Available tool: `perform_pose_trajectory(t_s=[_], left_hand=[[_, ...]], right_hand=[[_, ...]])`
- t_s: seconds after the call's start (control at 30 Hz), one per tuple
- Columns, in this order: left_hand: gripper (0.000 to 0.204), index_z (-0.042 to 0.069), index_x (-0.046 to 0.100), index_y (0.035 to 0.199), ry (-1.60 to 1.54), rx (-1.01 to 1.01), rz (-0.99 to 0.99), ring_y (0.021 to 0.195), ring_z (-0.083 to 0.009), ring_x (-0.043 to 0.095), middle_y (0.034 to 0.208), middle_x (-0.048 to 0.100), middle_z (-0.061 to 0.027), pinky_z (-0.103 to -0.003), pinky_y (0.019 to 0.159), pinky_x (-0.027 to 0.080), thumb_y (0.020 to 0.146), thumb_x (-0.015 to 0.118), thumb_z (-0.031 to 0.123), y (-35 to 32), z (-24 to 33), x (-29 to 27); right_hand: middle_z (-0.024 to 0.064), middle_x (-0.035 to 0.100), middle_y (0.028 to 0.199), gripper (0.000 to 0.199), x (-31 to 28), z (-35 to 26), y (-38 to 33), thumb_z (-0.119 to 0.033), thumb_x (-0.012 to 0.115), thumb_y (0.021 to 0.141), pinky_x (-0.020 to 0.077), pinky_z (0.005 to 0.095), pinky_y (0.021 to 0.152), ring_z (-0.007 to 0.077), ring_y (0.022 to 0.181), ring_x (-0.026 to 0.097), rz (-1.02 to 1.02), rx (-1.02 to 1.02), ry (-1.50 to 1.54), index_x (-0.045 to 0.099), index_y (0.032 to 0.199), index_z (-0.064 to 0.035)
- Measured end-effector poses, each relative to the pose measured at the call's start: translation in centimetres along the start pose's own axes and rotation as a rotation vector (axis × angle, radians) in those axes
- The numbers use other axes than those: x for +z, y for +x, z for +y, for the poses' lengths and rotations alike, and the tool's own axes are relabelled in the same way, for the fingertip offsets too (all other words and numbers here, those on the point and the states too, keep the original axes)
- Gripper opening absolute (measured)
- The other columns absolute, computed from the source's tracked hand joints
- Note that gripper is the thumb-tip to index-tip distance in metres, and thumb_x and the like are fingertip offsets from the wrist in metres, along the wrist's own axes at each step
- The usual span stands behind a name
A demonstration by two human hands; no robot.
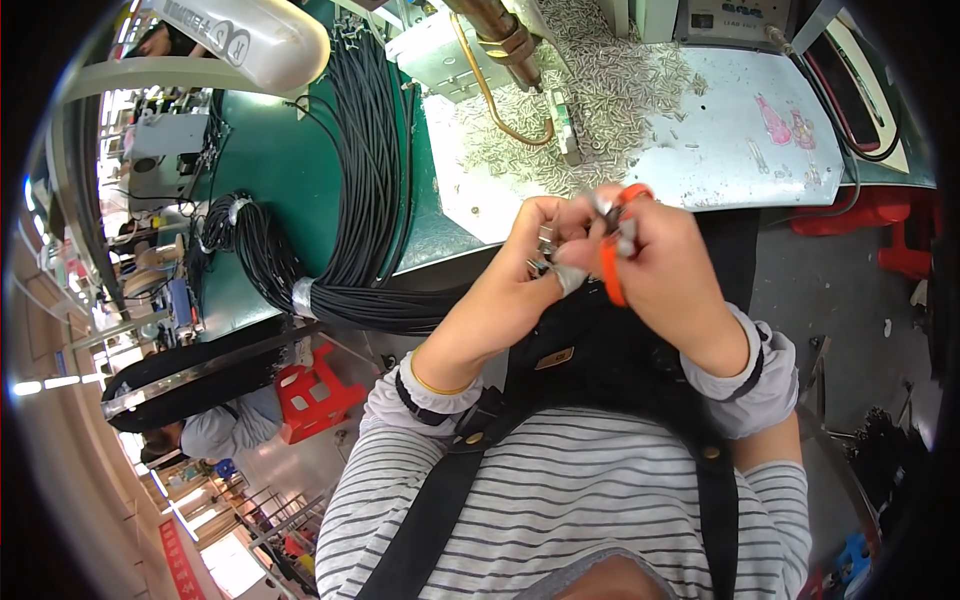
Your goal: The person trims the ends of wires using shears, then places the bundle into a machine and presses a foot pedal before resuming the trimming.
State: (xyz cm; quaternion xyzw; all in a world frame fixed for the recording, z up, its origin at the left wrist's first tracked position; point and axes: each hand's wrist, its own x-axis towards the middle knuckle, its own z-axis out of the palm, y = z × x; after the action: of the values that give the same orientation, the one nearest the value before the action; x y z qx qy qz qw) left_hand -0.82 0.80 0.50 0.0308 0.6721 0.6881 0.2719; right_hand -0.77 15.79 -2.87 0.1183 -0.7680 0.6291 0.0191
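Both hands meet close together in front of my apron, just off the near edge of the bench. My left hand [525, 255] is closed round several small shiny metal pieces [544, 245] whose exact kind I cannot make out. A pale covering shows on one of its fingertips. In my right hand [665, 265] is a small hand tool with orange handles [611, 272], like cutters or pliers. Its grey metal head points toward the left fingers. The fingers overlap there, and motion blur hides what the tool touches.
A pile of small silver metal pins [600, 90] covers a white board [700, 165] under a machine head [505, 45]. Thick bundles of black cable [365, 160] lie on the green bench at left. Red stools [312, 395] stand on both sides. Another person [225, 430] sits at left.
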Motion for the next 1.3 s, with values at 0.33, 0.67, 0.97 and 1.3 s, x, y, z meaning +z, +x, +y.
perform_pose_trajectory(t_s=[0.33,0.67,0.97,1.3], left_hand=[[0.022,0.001,0.044,0.103,-0.327,-0.123,-0.038,0.063,-0.0105,0.05,0.082,0.053,-0.0056,-0.019,0.047,0.04,0.081,0.047,0.0,-0.2,0.2,-1.6],[0.02,0.001,0.044,0.101,-0.356,-0.167,-0.12,0.045,-0.0049,0.036,0.072,0.053,-0.0095,-0.017,0.038,0.026,0.081,0.049,0.003,-0.1,0.9,-2.0],[0.024,0.002,0.048,0.098,0.284,0.191,0.116,0.056,-0.0057,0.045,0.077,0.054,-0.0074,-0.014,0.042,0.029,0.077,0.054,-0.005,0.0,0.6,-0.9],[0.017,0.003,0.05,0.094,0.32,0.441,0.117,0.053,-0.004,0.041,0.071,0.049,0.0006,-0.015,0.042,0.028,0.078,0.054,-0.003,1.2,-0.9,-1.6]], right_hand=[[0.0037,0.057,0.077,0.014,0.4,-0.1,0.1,-0.001,0.056,0.079,0.0418,0.0176,0.054,0.0073,0.061,0.053,0.221,-0.066,-0.014,0.056,0.093,0.0004],[0.0036,0.054,0.073,0.007,-0.6,-0.2,-0.1,-0.005,0.052,0.083,0.0397,0.0193,0.047,0.0077,0.054,0.052,0.006,0.126,0.336,0.055,0.087,0.0003],[0.0025,0.05,0.06,0.021,-0.8,-1.0,0.2,-0.017,0.052,0.085,0.0316,0.0177,0.035,0.0088,0.038,0.046,-0.045,0.461,0.477,0.05,0.072,-0.0016],[0.0069,0.054,0.061,0.017,-0.6,-0.5,0.4,-0.017,0.055,0.081,0.0355,0.0218,0.036,0.0153,0.042,0.051,-0.186,0.31,0.495,0.052,0.072,-0.003]])
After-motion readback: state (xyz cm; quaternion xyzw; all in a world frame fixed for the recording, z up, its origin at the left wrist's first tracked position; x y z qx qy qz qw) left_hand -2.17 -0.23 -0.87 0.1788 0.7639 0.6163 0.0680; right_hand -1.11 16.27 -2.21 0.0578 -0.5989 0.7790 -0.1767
